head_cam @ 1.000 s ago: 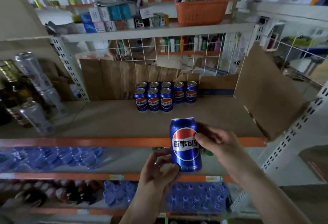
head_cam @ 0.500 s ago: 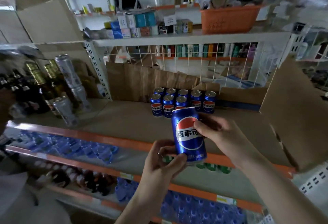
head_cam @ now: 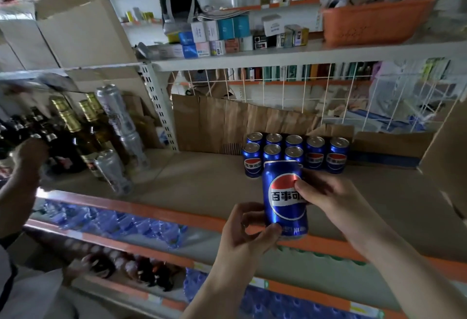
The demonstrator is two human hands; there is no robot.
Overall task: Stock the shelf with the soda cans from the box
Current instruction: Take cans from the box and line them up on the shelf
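Both hands hold blue soda can upright over shelf edge: left hand fingers pinch bottom, right hand fingers wrap side, w/ stocked cans behind.

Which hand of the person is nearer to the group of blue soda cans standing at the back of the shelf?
The right hand. It grips the held blue soda can just in front of the group of blue soda cans. The left hand holds that can's bottom, lower and farther from the group.
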